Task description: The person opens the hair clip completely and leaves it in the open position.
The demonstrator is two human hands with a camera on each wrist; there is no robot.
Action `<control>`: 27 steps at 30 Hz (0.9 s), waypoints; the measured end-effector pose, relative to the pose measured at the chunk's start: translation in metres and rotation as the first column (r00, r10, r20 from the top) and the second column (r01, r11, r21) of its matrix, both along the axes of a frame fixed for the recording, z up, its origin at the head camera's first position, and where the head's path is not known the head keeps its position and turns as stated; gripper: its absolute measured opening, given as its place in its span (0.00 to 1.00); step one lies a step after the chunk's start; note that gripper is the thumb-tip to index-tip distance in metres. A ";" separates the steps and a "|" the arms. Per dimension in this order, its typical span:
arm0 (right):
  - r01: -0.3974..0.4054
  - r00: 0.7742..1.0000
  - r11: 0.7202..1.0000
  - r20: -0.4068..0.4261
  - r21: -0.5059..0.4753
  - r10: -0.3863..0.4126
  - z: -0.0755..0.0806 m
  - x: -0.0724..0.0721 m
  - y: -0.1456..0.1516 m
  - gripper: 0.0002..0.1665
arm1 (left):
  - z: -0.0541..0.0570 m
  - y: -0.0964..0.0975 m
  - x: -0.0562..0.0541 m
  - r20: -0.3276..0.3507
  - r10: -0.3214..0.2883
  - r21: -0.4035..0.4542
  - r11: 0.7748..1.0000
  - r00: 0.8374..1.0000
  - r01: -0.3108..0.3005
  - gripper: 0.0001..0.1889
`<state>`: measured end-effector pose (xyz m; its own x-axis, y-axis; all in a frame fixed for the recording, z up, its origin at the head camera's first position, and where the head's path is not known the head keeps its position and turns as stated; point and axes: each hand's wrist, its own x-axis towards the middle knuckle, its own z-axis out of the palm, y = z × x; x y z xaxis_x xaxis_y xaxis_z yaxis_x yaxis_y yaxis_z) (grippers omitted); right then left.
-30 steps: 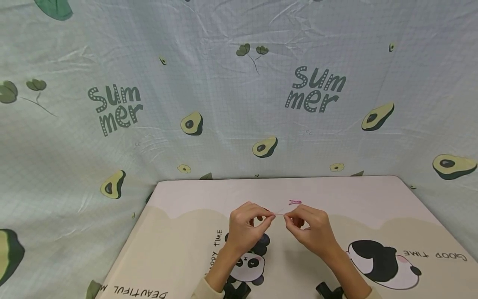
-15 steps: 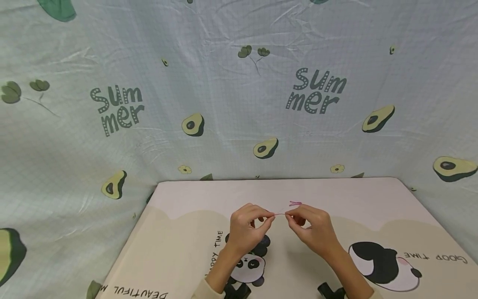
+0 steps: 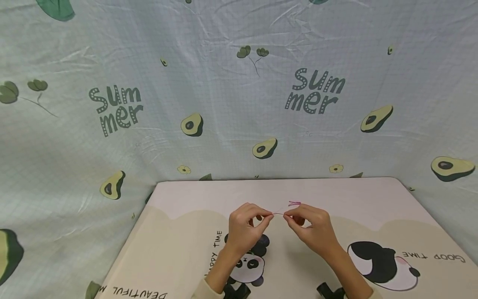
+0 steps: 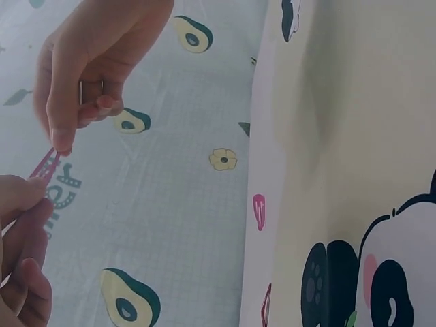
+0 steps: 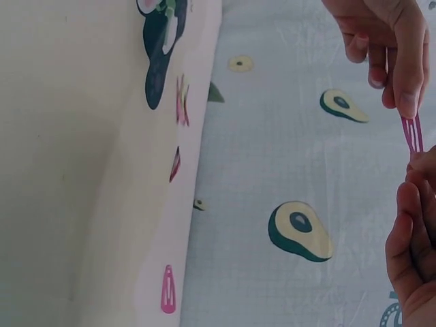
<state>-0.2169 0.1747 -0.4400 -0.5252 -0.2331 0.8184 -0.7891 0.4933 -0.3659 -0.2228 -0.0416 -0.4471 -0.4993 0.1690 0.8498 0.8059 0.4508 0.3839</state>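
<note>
A pink snap hair clip [image 5: 413,135] is stretched between my two hands above the table. In the head view it shows only as a thin line between the fingertips. My left hand [image 3: 246,227] pinches one end with thumb and forefinger. The other end is pinched by my right hand [image 3: 313,229]. In the left wrist view the hair clip [image 4: 45,165] shows its slit frame, its ends covered by fingers. Beyond the right fingertips, more pink clips [image 3: 294,203] lie on the table.
On the pale strip along the table's far edge lie a flat pink clip [image 4: 259,212], a dark reddish clip [image 5: 175,165] and a pink bundle of clips [image 5: 182,101]. The table mat [image 3: 179,249] bears printed animals. A patterned curtain [image 3: 224,91] hangs behind the table.
Both hands stay in almost the same place, with the hair clip pinched between them throughout; only tiny shifts of the fingertips show.
</note>
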 end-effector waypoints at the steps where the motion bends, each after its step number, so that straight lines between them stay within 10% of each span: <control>1: -0.005 1.000 1.000 -0.001 -0.002 0.005 0.000 0.000 0.000 0.17 | 0.000 0.000 0.000 0.000 -0.002 0.001 1.000 1.000 0.002 0.03; 14: -0.012 1.000 1.000 0.012 -0.002 0.012 0.004 -0.001 0.005 0.16 | 0.004 0.007 -0.001 0.056 -0.017 0.050 0.999 0.998 0.015 0.02; 27: 0.104 0.993 0.989 0.052 0.106 -0.110 -0.001 -0.024 0.038 0.13 | -0.005 0.041 -0.031 0.195 0.060 -0.096 0.995 0.979 -0.042 0.04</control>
